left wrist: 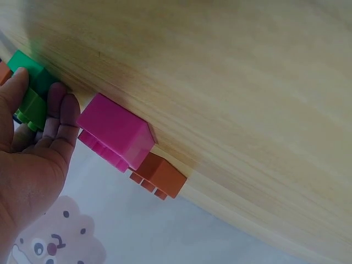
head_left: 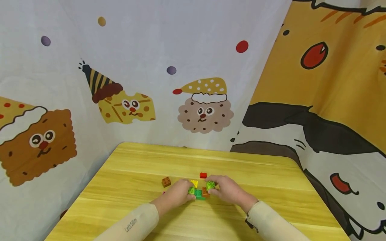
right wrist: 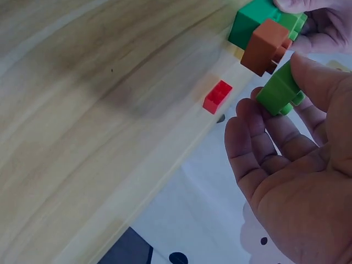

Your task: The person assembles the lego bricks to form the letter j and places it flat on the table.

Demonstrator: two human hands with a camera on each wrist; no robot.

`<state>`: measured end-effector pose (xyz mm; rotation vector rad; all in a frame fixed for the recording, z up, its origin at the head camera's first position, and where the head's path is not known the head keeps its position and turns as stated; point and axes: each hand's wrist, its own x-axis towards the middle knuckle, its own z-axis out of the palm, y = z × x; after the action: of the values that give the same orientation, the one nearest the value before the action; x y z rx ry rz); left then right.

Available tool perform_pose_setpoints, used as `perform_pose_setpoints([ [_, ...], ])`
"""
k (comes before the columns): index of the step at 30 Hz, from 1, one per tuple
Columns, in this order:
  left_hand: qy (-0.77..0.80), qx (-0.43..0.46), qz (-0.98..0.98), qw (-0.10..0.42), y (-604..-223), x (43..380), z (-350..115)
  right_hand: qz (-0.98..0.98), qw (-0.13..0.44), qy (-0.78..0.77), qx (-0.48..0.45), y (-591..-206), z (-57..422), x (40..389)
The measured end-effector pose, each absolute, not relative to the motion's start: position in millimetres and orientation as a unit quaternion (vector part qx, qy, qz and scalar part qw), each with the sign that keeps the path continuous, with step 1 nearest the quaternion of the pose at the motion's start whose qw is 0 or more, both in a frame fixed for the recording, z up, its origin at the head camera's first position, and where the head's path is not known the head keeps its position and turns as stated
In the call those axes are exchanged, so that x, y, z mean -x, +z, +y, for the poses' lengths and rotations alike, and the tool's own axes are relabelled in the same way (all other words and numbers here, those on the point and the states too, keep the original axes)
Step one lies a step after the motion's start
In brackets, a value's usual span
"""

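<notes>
My left hand (head_left: 180, 192) pinches a lime green toy building brick (left wrist: 33, 108) between thumb and fingers, against a dark green brick (head_left: 199, 194). An orange-brown brick (right wrist: 263, 47) stands at the right part of the dark green one; whether they are joined I cannot tell. Just right of it, my right hand (head_left: 226, 189) holds another lime green brick (right wrist: 278, 91) by thumb and fingertips, studs showing. Behind the left fingers is a yellow brick (head_left: 194, 183), partly hidden. A pink brick (left wrist: 114, 131) lies beside the left hand, mostly covered by it in the head view.
A brown brick (head_left: 166, 181) lies on the wooden table (head_left: 135, 170), left of the left hand. Beyond the right hand sits a small red brick (head_left: 203, 175). A cartoon-printed cloth (head_left: 144, 50) hangs behind the table's far edge and along its sides.
</notes>
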<state>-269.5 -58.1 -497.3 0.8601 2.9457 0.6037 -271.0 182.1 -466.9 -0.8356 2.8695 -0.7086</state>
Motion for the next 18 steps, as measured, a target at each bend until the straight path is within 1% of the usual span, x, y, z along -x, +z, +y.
perform_pose_setpoints([
  [18, 0.199, -0.273, 0.941, 0.013, -495.2, 268.8, -58.4, 0.935, 0.040, -0.219, 0.275, -470.4, 177.0, 271.6],
])
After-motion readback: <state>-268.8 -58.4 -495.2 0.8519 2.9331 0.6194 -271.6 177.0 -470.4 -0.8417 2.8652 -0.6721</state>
